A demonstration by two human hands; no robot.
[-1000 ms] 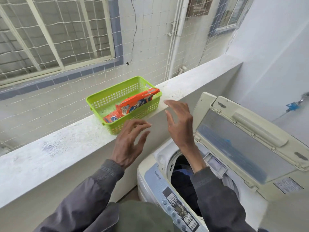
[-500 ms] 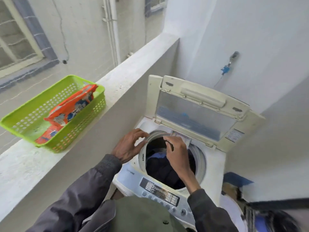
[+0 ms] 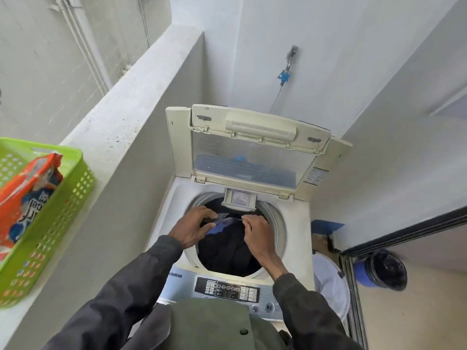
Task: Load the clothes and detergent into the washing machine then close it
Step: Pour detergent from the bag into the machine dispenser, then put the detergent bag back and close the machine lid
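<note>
Closest to my feed is the control panel (image 3: 227,290) on the front edge of the washing machine (image 3: 297,238), with grey sleeves (image 3: 121,299) reaching over it on both sides. Just past the panel, both hands are over the open drum. The left hand (image 3: 194,229) is at the drum's left rim, fingers curled and thumb tucked under, gripping a pale blue fold of the clothes (image 3: 227,248). The right hand (image 3: 257,234) sits just beside it toward the middle, fingertips pinched together on a thin edge of the same fold. The two hands are close but not touching. The rest of the load is dark fabric, lying inside the drum below the rim.

At the back of the opening a small dispenser tray (image 3: 240,199) sticks out over the drum. Behind it the lid (image 3: 252,152) stands open, tilted back toward the wall, its clear window facing me.

On my left, a green basket (image 3: 75,188) rests on the concrete ledge (image 3: 121,127) beside the machine, and the orange detergent packet (image 3: 25,193) lies in it – well apart from either hand. To the right of the machine I see a white mesh hamper (image 3: 328,281) on the floor and, further right, a blue bucket (image 3: 381,272) with a dark inside.

Farthest off, a tap (image 3: 285,74) with a blue fitting is fixed to the white wall above the lid – a thin hose runs down from it behind the machine.
</note>
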